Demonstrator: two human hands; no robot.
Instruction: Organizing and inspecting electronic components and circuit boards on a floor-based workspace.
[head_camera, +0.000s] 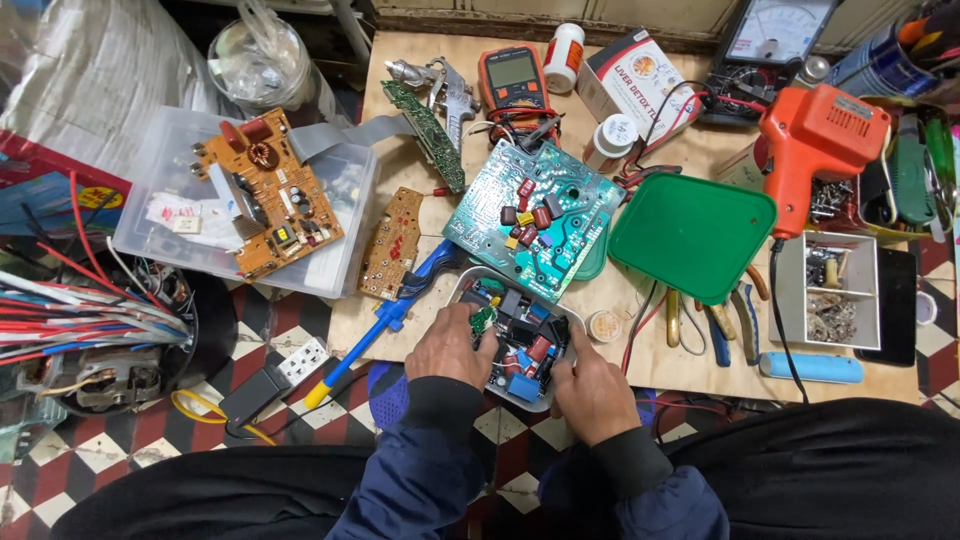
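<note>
At the far left I see a tangle of red and white wires (80, 305) over the checkered floor, and just right of it a clear plastic box (160, 215) with an orange-brown circuit board (268, 190) lying on its lid. A smaller brown board (392, 243) rests on the edge of the wooden table (660, 360), with a blue and yellow tool (375, 330) slanting below it toward the floor.

My left hand (450, 347) lies on the near-left corner of a white tray of parts (520, 340), which sits on the front edge of the table straight ahead of me. The fingers are curled down over the rim and into the parts, touching them, though I cannot tell if they pinch one piece. My right hand (592, 395) holds the tray's near-right corner, fingers folded around the rim and thumb pointing into the tray.

Just behind the tray lies a teal circuit board (530, 215), with a red multimeter (512, 80) further back. To the right sits a green plastic lid (692, 235), pliers (715, 325) showing under its near edge. Past that stands an orange soldering gun (815, 140), then a small white box of screws (828, 290) and a light blue tube (810, 367) near the table's front.
</note>
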